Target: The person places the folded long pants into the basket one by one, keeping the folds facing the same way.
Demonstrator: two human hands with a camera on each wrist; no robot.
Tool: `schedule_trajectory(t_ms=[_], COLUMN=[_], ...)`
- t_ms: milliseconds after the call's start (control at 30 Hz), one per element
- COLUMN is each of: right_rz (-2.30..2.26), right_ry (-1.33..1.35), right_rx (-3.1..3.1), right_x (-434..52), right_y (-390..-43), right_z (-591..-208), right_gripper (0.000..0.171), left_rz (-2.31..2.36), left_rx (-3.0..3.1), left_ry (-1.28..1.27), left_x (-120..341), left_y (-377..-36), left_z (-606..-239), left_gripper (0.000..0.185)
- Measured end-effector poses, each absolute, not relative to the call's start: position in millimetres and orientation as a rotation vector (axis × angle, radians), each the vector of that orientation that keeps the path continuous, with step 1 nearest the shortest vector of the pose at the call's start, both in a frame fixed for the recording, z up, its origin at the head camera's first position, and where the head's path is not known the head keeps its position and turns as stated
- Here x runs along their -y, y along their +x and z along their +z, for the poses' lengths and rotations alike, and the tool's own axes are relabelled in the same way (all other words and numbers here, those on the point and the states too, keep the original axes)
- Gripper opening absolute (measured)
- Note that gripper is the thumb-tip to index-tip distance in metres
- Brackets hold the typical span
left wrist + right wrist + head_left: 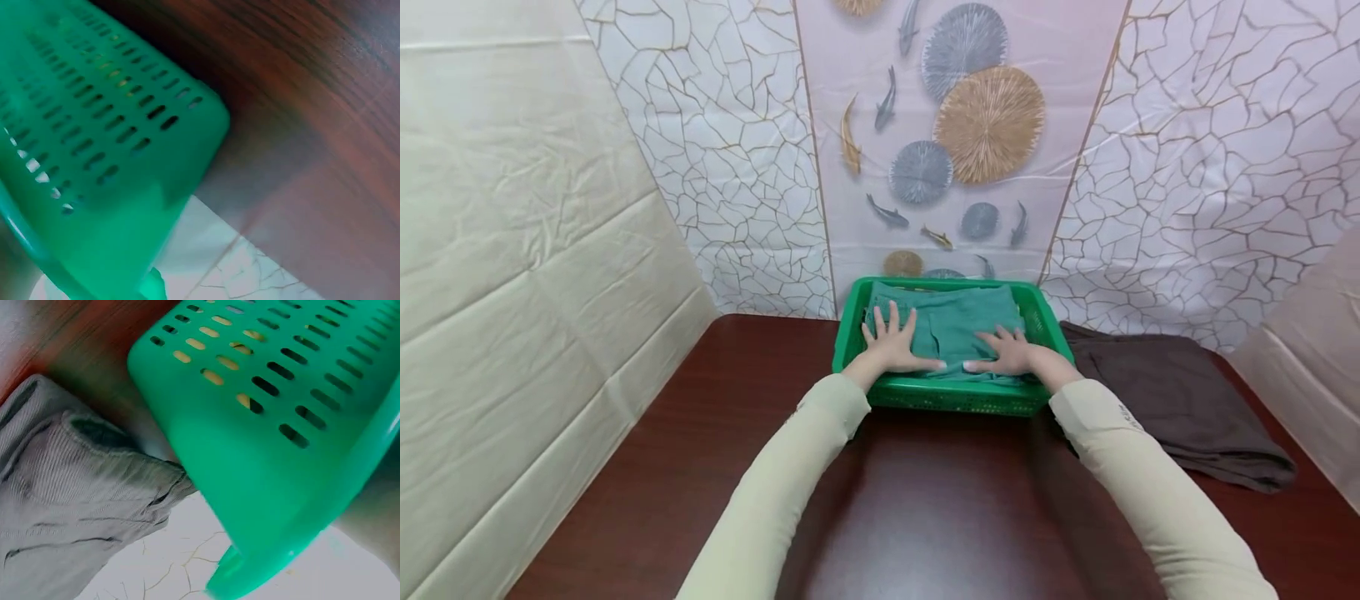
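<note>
A green plastic basket [955, 400] with slotted sides stands at the back of the table. Inside it lies a folded green garment [958, 321], filling most of the basket. My left hand [892, 346] rests on the garment's left part with fingers spread. On its right part rests my right hand [1009, 353], fingers also spread, the two thumbs pointing toward each other. Both wrist views look at the outside of the basket, its left-hand wall [94, 125] in one and its right-hand wall [250, 412] in the other; hardly any of either hand shows there.
A folded dark brown garment [1180, 400], perhaps trousers, lies on the table right of the basket, close to its wall. The dark red-brown wooden table [925, 508] meets a patterned cloth backdrop [752, 167] behind and a pale cloth wall [550, 250] at left.
</note>
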State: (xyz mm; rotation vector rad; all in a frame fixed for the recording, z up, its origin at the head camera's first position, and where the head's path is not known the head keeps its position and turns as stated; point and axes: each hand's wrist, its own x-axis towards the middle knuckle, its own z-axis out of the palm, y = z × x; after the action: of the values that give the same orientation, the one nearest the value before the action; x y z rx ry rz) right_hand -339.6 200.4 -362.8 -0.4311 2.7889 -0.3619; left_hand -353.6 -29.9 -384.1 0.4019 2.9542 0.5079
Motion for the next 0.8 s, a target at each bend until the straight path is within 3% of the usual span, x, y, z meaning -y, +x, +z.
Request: schedule_trajectory(t_ms=[100,200,300,467,567,800], right_rz=[-0.318,-0.383,-0.370,-0.297,-0.266,-0.339], right_ry=[-0.390,-0.375,-0.349,-0.378,-0.379,-0.358], right_rx=[-2.676,-2.666,-2.636,-2.556,-2.514,-2.474], right_x=[-208.4,-225.1,-235.8,-241.8,-236.9,-205.3], right_y=[-356.6,-389.7,-417.4,-443.7,-438.0,-373.3], right_z=[-379.3,-418.5,-451.8,-480.4,-472.4,-404.9], right_gripper=[0.105,0.112,0.105,0.097,0.094,0.079], left_rz=[0.366,0.364,0.321,0.307,0.333,0.217], left_rx=[-2.867,-2.800,-2.766,-2.705,-2.657,-2.660], left_ry=[0.400,0.368,0.343,0.355,0.363,0.332], left_x=[29.0,34.7,41.4,50.6,51.7,48.1], left_y=[-354.3,-360.9,-364.3,-414.7,-439.8,-462.4], left_z=[-384.6,-391.3,-396.5,-447.7,-473.3,-494.0], left_gripper=[0.110,0.114,0.117,0.122,0.121,0.117])
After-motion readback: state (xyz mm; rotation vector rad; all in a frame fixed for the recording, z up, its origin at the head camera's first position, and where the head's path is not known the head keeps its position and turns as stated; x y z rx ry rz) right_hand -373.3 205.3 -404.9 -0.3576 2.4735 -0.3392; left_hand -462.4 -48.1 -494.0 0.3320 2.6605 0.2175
